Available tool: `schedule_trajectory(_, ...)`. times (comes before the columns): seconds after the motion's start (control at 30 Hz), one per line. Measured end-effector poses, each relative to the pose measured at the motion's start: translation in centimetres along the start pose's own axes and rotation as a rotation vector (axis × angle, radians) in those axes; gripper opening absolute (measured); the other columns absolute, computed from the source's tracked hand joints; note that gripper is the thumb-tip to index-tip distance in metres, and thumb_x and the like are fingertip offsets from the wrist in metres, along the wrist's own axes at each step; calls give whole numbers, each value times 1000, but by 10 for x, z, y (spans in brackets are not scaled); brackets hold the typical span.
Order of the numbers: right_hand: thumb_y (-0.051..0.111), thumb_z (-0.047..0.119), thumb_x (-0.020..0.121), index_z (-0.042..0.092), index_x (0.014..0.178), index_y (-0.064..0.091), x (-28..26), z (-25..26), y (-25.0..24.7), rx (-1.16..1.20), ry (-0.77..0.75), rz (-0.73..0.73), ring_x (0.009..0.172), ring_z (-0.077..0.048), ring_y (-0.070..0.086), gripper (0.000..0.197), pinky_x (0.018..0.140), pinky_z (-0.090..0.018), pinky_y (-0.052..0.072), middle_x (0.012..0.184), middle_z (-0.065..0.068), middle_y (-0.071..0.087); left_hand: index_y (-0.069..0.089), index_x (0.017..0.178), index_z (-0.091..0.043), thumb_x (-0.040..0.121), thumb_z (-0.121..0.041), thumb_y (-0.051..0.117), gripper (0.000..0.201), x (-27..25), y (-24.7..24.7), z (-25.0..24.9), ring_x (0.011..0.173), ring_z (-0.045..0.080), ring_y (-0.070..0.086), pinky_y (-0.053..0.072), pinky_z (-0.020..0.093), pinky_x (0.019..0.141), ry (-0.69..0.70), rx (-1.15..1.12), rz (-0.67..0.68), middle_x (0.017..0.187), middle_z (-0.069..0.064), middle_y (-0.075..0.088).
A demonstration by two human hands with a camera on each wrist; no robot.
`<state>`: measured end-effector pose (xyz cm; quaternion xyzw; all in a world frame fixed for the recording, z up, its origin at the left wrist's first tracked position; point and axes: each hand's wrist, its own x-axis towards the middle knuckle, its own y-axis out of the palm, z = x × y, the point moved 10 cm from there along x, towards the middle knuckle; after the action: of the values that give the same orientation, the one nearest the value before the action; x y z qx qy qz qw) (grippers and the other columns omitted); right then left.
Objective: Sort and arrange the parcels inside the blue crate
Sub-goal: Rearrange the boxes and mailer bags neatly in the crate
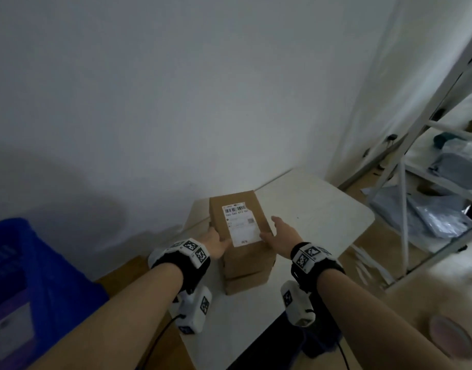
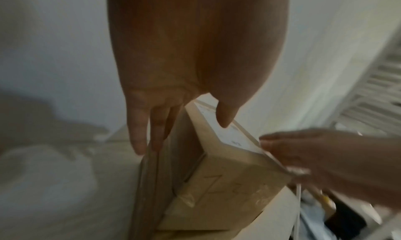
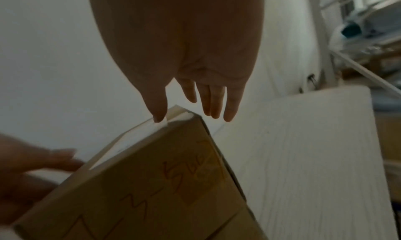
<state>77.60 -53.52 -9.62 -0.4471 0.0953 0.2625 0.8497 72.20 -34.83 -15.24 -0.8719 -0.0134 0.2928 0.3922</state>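
A brown cardboard parcel (image 1: 229,202) with a white barcode label on top is stacked on a second brown box (image 1: 248,281) on the white table (image 1: 323,209). My left hand (image 1: 217,235) lies at the parcel's left side, thumb on the top face and straight fingers (image 2: 139,141) down the side. My right hand (image 1: 269,227) is at the parcel's right edge. Its thumb touches the label's corner, and its straight fingers (image 3: 217,110) reach past the box (image 3: 162,183) without touching it. The blue crate (image 1: 29,263) stands at the far left, its inside mostly out of view.
A white wall runs close behind the table. A white metal rack (image 1: 404,209) on the right holds grey plastic mailers (image 1: 437,217). Wooden floor shows between the crate and the table. Handwritten red marks are on the parcel's near face.
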Motion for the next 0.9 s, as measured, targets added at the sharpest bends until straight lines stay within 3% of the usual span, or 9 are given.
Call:
schedule_trajectory(0.07,53,34,94,11,150,19,6,-12,11,138,46,39,134,-29,40,69,108,-37,36,149,-12,36,25,147,-12,90,-53,46,73,-26,7,-8,129,29,47,41,32,102,-92,-122,68,147,7,41)
schedule_trajectory(0.17,55,28,93,11,145,30,14,-18,20,338,62,38,125,-29,50,61,104,-39,43,141,-13,48,27,146,-13,96,-36,49,59,-37,17,-12,127,32,48,45,33,91,-153,-268,97,145,10,43)
schedule_trajectory(0.3,59,21,91,11,141,40,13,-22,23,490,91,-2,119,-30,55,54,98,-39,48,134,-14,54,30,145,-14,96,-29,51,55,-36,18,-7,123,31,51,50,38,94,-151,-362,66,141,11,47)
schedule_trajectory(0.37,61,20,90,11,139,43,9,-19,22,556,96,-10,112,-29,58,53,96,-40,50,131,-14,57,29,145,-13,96,-26,51,55,-40,10,-10,124,31,50,50,37,92,-126,-384,51,142,10,46)
schedule_trajectory(0.5,61,19,90,15,140,41,-5,12,1,621,19,-67,103,-27,60,54,89,-38,52,124,-15,60,31,144,-13,94,-22,54,55,-61,-26,-25,124,29,51,48,40,98,-22,-458,-9,142,9,48)
schedule_trajectory(0.6,62,19,89,18,140,40,-24,45,-22,657,-53,-112,100,-26,61,57,85,-38,52,117,-13,62,29,144,-13,95,-19,54,56,-92,-62,-34,124,28,51,46,33,92,14,-524,-81,141,8,47)
schedule_trajectory(0.73,63,17,88,22,141,39,-57,89,-39,709,-123,-133,93,-20,61,59,73,-30,50,112,-9,63,21,147,-16,93,-26,56,64,-140,-109,-39,121,29,52,44,32,84,98,-558,-162,141,10,47)
schedule_trajectory(0.8,63,15,88,25,140,38,-77,114,-43,729,-162,-128,86,-14,60,58,63,-27,48,108,-5,62,19,146,-23,92,-34,57,68,-162,-131,-34,115,28,54,47,39,87,122,-562,-187,140,9,47)
schedule_trajectory(0.9,63,13,87,30,140,36,-110,150,-45,760,-212,-118,87,-11,58,61,62,-27,47,109,0,60,16,146,-30,89,-43,58,71,-199,-160,-22,115,28,53,46,48,92,167,-559,-199,140,8,46)
